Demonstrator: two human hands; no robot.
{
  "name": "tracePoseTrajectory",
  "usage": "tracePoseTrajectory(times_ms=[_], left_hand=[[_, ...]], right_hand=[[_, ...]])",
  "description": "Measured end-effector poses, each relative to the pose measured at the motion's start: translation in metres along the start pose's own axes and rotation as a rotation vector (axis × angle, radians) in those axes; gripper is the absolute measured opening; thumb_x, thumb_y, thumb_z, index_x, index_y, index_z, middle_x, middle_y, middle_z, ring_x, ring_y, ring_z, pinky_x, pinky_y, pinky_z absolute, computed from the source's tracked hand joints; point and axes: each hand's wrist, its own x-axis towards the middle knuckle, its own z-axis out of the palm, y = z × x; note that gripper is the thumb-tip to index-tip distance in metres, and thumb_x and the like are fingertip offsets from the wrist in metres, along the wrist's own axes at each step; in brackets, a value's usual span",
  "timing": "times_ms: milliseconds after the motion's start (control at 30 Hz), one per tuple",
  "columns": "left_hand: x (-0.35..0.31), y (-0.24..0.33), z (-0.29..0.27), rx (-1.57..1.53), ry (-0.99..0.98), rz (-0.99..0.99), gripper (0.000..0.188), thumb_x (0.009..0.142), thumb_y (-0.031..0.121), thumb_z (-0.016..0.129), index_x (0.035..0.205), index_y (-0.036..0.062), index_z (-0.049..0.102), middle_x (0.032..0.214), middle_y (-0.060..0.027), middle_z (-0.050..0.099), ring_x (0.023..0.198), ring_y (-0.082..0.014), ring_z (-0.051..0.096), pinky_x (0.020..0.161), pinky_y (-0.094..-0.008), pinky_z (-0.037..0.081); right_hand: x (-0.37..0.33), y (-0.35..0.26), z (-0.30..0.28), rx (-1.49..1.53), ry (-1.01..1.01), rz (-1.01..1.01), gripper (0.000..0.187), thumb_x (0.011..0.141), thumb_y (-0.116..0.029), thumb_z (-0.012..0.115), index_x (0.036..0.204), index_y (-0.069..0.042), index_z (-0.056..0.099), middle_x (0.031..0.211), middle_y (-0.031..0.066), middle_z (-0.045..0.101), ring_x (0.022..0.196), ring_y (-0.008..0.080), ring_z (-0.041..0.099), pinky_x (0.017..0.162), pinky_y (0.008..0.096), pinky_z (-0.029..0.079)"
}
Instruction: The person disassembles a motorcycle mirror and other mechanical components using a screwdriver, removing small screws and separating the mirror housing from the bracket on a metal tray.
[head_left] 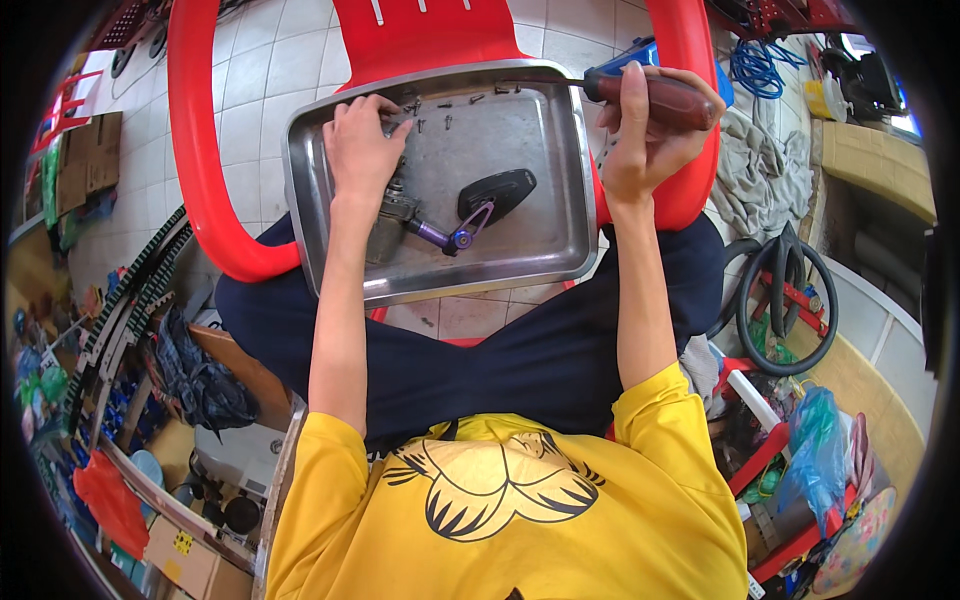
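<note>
Left hand bent over grey metal assembly, pinch unclear; right hand, well apart, gripping dark-red-handled screwdriver.

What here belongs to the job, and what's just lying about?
In the job:
screwdriver, in the right hand
metal tray
screws in it
grey metal part, near the left hand
black part with purple arm

Apparently just lying about:
blue cord
grey cloth
blue plastic bag
black bag

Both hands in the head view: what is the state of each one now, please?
Left hand: half-curled over the metal tray; whether it grips something cannot be told.
Right hand: closed, holding a screwdriver.
</note>
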Motion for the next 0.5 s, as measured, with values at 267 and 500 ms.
tracePoseTrajectory(times_ms=[267,500], left_hand=[[-0.001,-0.011,-0.014,-0.034,-0.079,-0.139,0.031,0.083,0.038,0.08,0.099,0.0114,0.08,0.098,-0.008,0.079,0.097,-0.0283,0.074,0.087,-0.0418,0.055],[0.014,-0.044,-0.036,-0.096,-0.095,-0.322,0.036,0.089,0.041,0.078,0.106,0.0087,0.081,0.093,-0.0101,0.08,0.087,-0.0235,0.076,0.082,-0.0357,0.057]], right_hand=[[0.002,0.002,-0.001,-0.002,-0.004,-0.024,0.038,0.093,-0.001,0.076,0.117,0.001,0.047,0.083,0.0108,0.072,0.06,0.011,0.066,0.054,0.0218,0.051],[0.002,0.002,0.0,0.024,-0.01,-0.012,0.038,0.093,-0.001,0.077,0.117,0.001,0.047,0.083,0.0105,0.072,0.06,0.0111,0.066,0.053,0.0219,0.051]])
